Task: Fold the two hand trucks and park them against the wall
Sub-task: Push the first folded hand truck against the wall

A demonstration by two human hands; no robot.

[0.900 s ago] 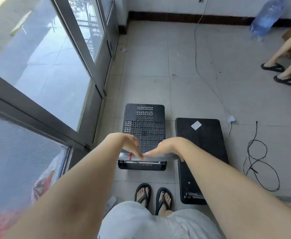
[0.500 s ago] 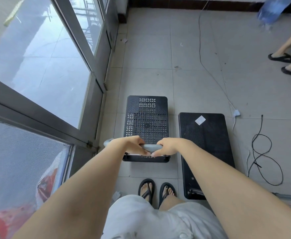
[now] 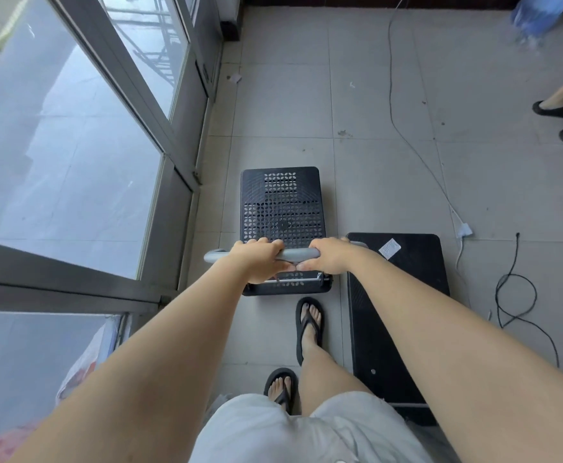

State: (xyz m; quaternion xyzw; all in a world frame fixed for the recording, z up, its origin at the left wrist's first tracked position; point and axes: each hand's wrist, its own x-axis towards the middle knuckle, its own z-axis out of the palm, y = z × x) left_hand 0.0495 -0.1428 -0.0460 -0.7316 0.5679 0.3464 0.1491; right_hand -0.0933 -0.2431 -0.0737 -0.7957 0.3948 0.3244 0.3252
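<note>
Two hand trucks are sitting side by side on the tiled floor (image 3: 390, 182). The perforated hand truck (image 3: 282, 208) is lying at the centre; the solid black hand truck (image 3: 403, 295), wearing one white sticker, is lying just beside it at 3 o'clock. Two hands are gripping one grey handle (image 3: 298, 253): the left hand (image 3: 256, 259) and right hand (image 3: 332, 259) are both wrapping their fingers closed around it, thumbs nearly touching underneath. Two sandalled feet are standing at 6 o'clock, the right one stepping forward between the trucks. Glass doors (image 3: 73, 145) are filling the 9 o'clock side. Two cables are trailing at 2 and 3 o'clock. Another person's two feet are showing at 2 o'clock.
</note>
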